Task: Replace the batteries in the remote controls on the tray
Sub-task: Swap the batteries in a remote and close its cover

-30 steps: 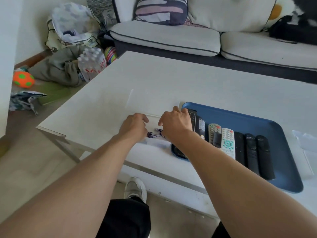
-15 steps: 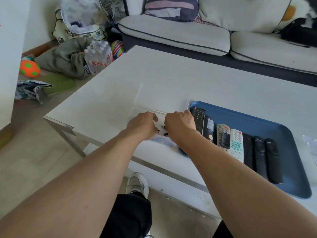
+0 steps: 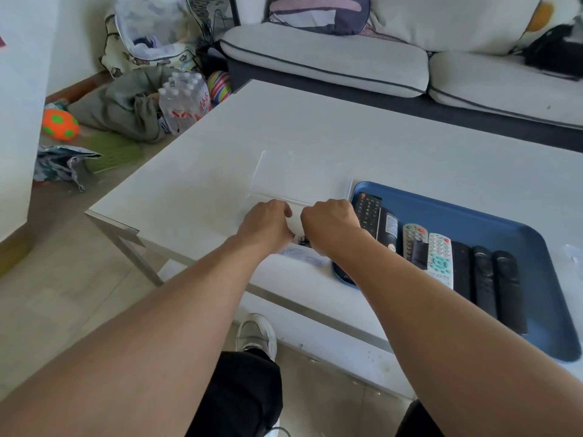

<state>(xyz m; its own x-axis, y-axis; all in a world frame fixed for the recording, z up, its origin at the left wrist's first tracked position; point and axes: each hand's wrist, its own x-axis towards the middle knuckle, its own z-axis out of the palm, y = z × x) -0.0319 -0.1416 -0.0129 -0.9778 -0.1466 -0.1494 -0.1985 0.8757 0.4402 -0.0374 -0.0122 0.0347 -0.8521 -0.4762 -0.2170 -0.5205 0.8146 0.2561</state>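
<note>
Remote controls lie side by side in a row on the blue plastic tray (image 3: 473, 216) at the right of the white tabletop (image 3: 315, 137): a black keypad remote (image 3: 367, 212) at the left end, a black one with a white label (image 3: 388, 230), a grey one (image 3: 414, 241), a white one with teal buttons (image 3: 441, 260), then three plain black ones (image 3: 492, 285). Just left of the tray, the left hand (image 3: 266, 227) and the right hand (image 3: 329, 223) sit close together, knuckles up and fingers curled under, over a clear plastic box (image 3: 296, 184). Small dark batteries (image 3: 303, 241) show in the gap between the hands. Whether either hand actually pinches a battery cannot be told, since the fingertips are hidden beneath the palms.
</note>
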